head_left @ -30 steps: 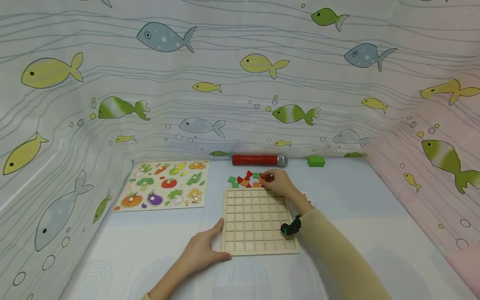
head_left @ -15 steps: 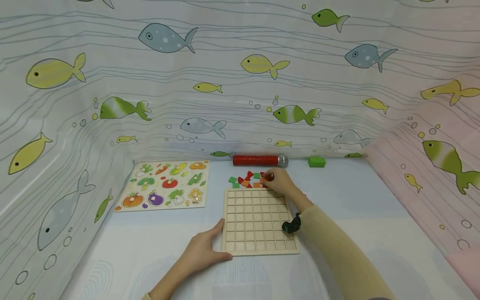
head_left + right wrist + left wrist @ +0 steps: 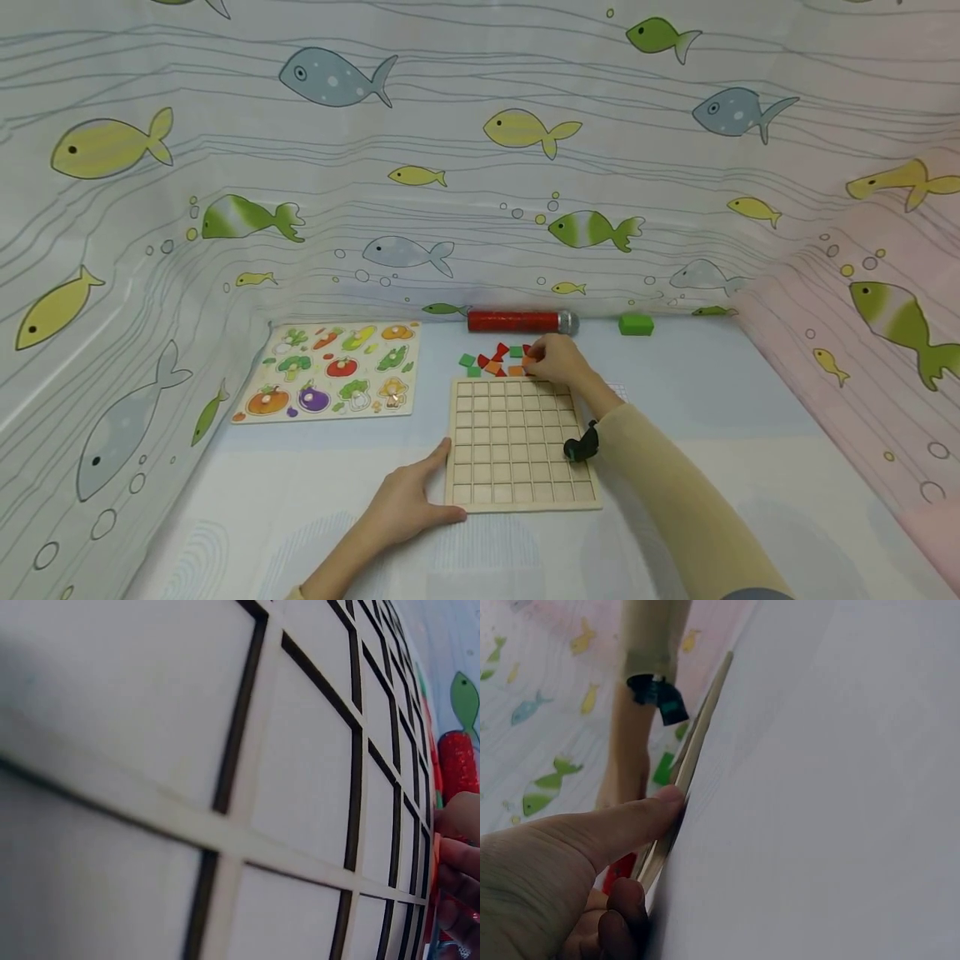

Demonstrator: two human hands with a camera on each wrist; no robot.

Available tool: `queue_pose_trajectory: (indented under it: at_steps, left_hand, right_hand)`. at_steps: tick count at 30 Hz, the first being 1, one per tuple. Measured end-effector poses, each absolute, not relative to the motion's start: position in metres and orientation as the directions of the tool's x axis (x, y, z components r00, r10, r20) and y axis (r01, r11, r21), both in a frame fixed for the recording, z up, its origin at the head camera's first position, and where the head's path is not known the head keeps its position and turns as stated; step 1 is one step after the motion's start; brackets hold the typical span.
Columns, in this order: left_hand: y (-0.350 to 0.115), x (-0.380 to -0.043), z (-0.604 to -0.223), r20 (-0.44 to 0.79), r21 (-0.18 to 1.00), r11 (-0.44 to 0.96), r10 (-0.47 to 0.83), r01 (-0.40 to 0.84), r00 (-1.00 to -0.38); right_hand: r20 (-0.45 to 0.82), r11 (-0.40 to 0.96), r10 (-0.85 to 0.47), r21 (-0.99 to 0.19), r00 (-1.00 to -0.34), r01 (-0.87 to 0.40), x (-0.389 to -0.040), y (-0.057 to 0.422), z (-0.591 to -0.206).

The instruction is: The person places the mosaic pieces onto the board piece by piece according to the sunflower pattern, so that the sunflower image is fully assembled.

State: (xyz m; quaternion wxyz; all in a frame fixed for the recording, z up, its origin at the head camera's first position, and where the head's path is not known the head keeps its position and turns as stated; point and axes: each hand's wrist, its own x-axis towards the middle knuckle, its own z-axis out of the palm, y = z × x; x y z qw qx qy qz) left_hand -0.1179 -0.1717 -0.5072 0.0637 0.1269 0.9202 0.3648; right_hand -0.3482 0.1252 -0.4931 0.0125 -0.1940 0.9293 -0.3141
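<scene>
Head view: small printed sheet (image 3: 618, 389), right of and below frame centre, partly covered by the right arm (image 3: 675, 483); fine grid-like marks, too small to make out. No legible text, label, brand, number or sign in any view.

The left hand (image 3: 405, 504) holds the wooden grid board (image 3: 517, 442) at its near left corner, fingers at the left edge and thumb at the near edge. Just beyond the far edge, the right hand (image 3: 558, 360) has its fingertips at an orange tile (image 3: 529, 362); whether they pinch it is too small to tell. Red, green and orange pieces (image 3: 492, 367) lie beside it on the worktop (image 3: 750, 392). Behind them are a red microphone (image 3: 517, 322) and, further right, a green block (image 3: 636, 325); a vegetable puzzle board (image 3: 337, 352) lies left, before fish-patterned sheeting (image 3: 465, 204)
</scene>
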Motion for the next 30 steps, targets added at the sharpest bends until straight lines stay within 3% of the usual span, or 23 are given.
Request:
queue_pose_trajectory:
  at_steps: [12,20,30]
  left_hand:
    - [-0.168,-0.118,-0.509,-0.014,0.692,0.694,0.291,0.201,-0.957]
    - [-0.167,-0.119,-0.510,-0.019,0.684,0.703,0.286,0.196,-0.958]
    - [-0.164,-0.115,-0.510,0.016,0.577,0.787,0.254,0.216,-0.967]
  right_hand:
    - [0.127,0.699,-0.351,-0.624,-0.928,-0.350,-0.348,0.140,-0.495]
    - [0.157,0.704,-0.370,-0.596,-0.916,-0.387,-0.339,0.167,-0.469]
    - [0.231,0.660,-0.389,-0.605,-0.892,-0.445,-0.317,0.185,-0.436]
